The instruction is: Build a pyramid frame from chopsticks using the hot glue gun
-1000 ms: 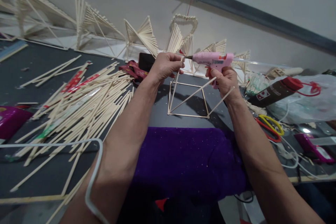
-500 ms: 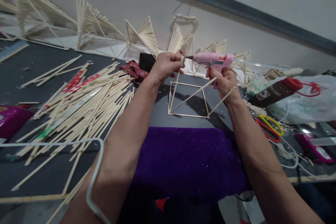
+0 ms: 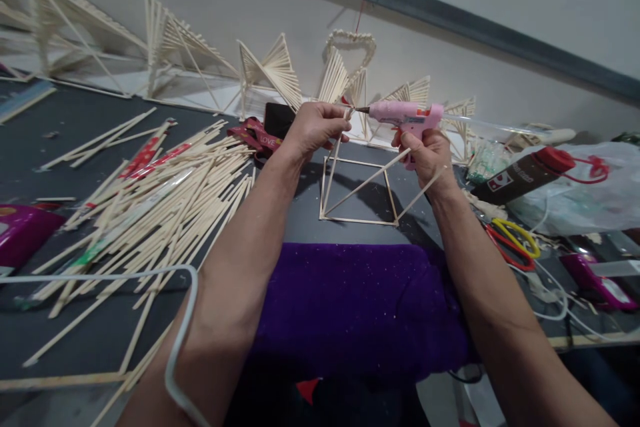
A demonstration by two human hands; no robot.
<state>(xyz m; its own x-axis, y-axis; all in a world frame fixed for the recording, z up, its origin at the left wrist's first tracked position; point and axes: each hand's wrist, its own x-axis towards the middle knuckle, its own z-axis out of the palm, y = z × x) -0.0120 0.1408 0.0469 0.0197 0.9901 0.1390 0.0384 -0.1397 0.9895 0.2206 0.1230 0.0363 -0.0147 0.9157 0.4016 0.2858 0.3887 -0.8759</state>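
My left hand (image 3: 321,128) pinches the upper end of a thin wooden stick that slants up from a corner of a stick frame (image 3: 359,221). The frame has a four-sided base on the dark table. In my right hand (image 3: 429,155) is a pink glue gun (image 3: 400,111), pointing left, with a clear glue stick out of its back. The gun's metal tip is at the stick end by my left fingertips; whether they touch is hard to tell. Two more sticks rise from the frame toward my right hand and forearm.
Many loose sticks (image 3: 165,207) lie at left. Finished stick models (image 3: 270,73) line the wall. A purple cloth (image 3: 355,307) lies at the front. At right are a dark bottle (image 3: 525,177), scissors (image 3: 515,240) and a plastic bag (image 3: 580,193).
The glue gun has shifted very slightly, its tip still by my left fingertips. Both hands keep nearly the same place and hold.
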